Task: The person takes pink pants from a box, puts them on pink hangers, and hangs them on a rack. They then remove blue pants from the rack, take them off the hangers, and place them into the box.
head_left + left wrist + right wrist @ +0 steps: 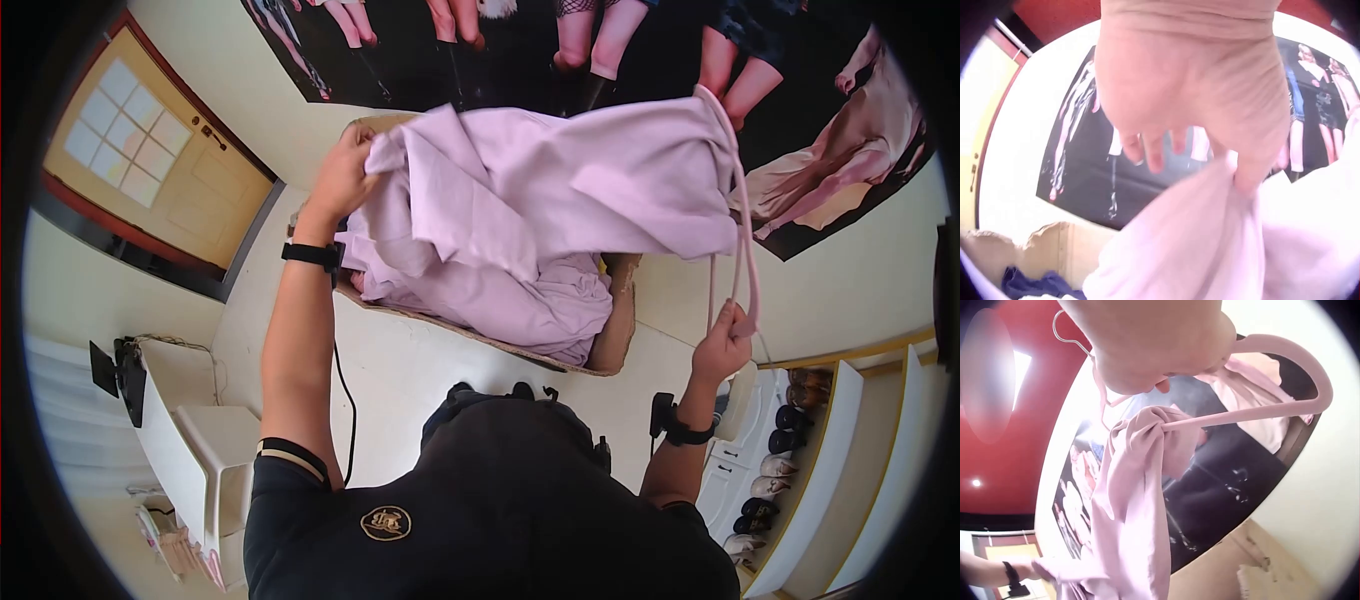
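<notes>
My left hand [345,175] pinches one end of a lilac garment [620,180] between thumb and fingers, as the left wrist view also shows. The cloth stretches across to a pink hanger [745,200] and is draped over its straight bar [1241,415]. My right hand [722,345] grips the hanger by its upper part, and the metal hook [1057,331] sticks out past that hand. Below the garment stands a cardboard box [617,315] with more lilac cloth [500,310] heaped in it. Some dark blue cloth [1038,284] lies inside the box too.
A large fashion poster [400,70] covers the wall behind the box. At left are a yellow door [170,150] and a white table [180,430]. Shelves [850,450] and several pairs of shoes [775,465] stand at right. A black cable [350,400] hangs by my left arm.
</notes>
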{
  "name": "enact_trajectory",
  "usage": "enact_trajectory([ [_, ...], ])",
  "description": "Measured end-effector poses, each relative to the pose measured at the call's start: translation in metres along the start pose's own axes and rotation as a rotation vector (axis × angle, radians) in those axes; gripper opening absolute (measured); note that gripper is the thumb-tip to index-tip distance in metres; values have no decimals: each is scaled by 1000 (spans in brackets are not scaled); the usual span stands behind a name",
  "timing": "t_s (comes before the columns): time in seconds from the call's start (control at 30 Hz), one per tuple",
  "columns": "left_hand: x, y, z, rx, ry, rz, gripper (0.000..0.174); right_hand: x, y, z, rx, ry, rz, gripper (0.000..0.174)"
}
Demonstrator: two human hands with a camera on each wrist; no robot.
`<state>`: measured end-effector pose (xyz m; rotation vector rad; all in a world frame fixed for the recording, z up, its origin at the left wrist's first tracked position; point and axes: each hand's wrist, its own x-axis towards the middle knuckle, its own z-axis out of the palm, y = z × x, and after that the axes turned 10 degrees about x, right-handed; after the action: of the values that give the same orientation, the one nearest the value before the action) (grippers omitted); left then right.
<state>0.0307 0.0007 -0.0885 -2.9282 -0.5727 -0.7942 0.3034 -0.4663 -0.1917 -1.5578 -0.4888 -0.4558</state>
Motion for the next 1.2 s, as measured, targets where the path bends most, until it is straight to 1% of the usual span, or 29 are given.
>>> enact_trajectory([
  [0.07, -29, -17, 32, 82, -73, -19, 48, 5, 6, -7, -90, 32, -10, 15],
  [0.13, -57, -25, 47, 39, -296, -201, 56, -1, 15, -8, -106, -19, 31, 12],
  [0.2, -79, -44, 63, -47, -471, -303, 63, -7, 20, 5, -117, -187, -274, 10],
  [0.23, -87, -44, 65, -47, -503, -361, 64, -10, 8, 15, -94, -277, -281, 13],
  [0.27, -96, -44, 65, -46, -536, -421, 65, -13, 2, 26, -87, -287, -280, 13],
  [0.33, -117, -59, 77, 8, -543, -487, 65, -19, -8, 46, -160, -519, -386, 15],
  [0.37, -131, -69, 80, 61, -547, -543, 66, -22, -16, 57, -144, -534, -388, 15],
  [0.4, -140, -69, 75, 70, -548, -565, 66, -23, -27, 67, -108, -575, -454, 15],
  [0.43, -147, -65, 73, 274, -591, -654, 67, -24, -35, 77, -71, -611, -524, 15],
  [0.47, -150, -64, 69, 480, -628, -735, 68, -25, -41, 87, -54, -616, -529, 15],
  [0.5, -154, -66, 64, 487, -624, -747, 68, -26, -46, 95, 22, -581, -546, 14],
  [0.53, -158, -67, 59, 490, -653, -836, 65, -27, -53, 101, 93, -545, -560, 14],
  [0.57, -162, -69, 55, 488, -684, -923, 62, -24, -61, 106, -81, -530, -617, 17],
  [0.6, -166, -71, 54, 482, -717, -1009, 59, -23, -61, 106, -80, -535, -618, 17],
  [0.63, -170, -77, 56, 477, -717, -1012, 59, -19, -58, 104, -180, -506, -670, 18],
  [0.67, -174, -87, 61, 453, -694, -988, 46, -18, -58, 103, -279, -473, -724, 20],
  [0.7, -176, -95, 65, 428, -671, -963, 34, -20, -61, 104, -196, -422, -699, 21],
  [0.73, -177, -105, 69, 422, -672, -966, 34, -21, -65, 106, -198, -426, -704, 21],
  [0.8, -171, -117, 76, 533, -699, -903, 17, -22, -73, 107, -258, -430, -651, 18],
  [0.83, -169, -118, 76, 535, -604, -858, 14, -23, -77, 106, -267, -431, -655, 18],
  [0.87, -163, -120, 76, 527, -597, -855, 14, -24, -80, 106, -230, -416, -647, 17],
  [0.93, -144, -116, 67, 395, -328, -675, 14, -27, -86, 108, -152, -383, -624, 14],
  [0.97, -133, -114, 64, 387, -328, -669, 14, -31, -88, 108, -122, -406, -555, 15],
  [1.0, -118, -111, 61, 274, -236, -489, 15, -36, -89, 110, -131, -402, -561, 15],
  [1.03, -105, -107, 64, 161, -139, -307, 16, -40, -90, 112, -86, -423, -480, 15],
  [1.07, -96, -99, 74, 196, 8, -177, 20, -43, -89, 113, -39, -443, -400, 15],
  [1.1, -82, -73, 65, 126, 10, -164, 30, -49, -85, 114, -36, -449, -378, 15],
  [1.13, -70, -55, 65, -181, -46, -175, 47, -53, -85, 116, -43, -439, -385, 15],
  [1.2, -55, -3, 64, -554, -118, -31, 74, -61, -87, 120, 40, -481, -299, 15],
])
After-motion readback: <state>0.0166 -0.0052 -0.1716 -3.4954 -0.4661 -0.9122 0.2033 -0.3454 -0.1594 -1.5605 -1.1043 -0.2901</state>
